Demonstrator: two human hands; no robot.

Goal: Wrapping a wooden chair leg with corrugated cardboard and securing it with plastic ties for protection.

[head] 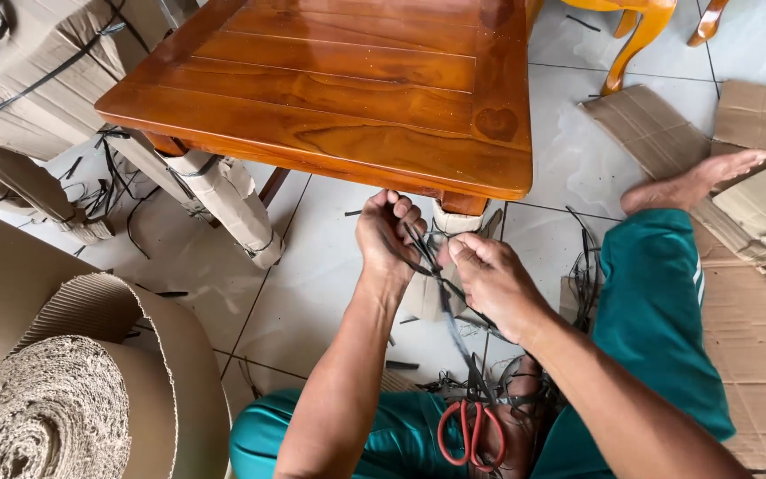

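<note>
Left hand [389,232]: closed around black strap [441,293], held just below the table edge.
Right hand [492,279]: strap pinched between thumb and fingers, pulled taut.
Strap: run between both hands, beside the cardboard-wrapped table leg [454,222].
Wooden table [347,89]: directly above the hands.
Red-handled scissors [472,430]: laid between the knees.
Corrugated cardboard roll [55,408]: at lower left.

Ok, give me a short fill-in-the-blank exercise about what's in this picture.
1. Both hands, left hand and right hand, grip a black ____.
2. The scissors have ____ handles.
3. The table is made of ____.
4. The table leg is wrapped in ____.

Missing words: strap; red; wood; cardboard
</note>
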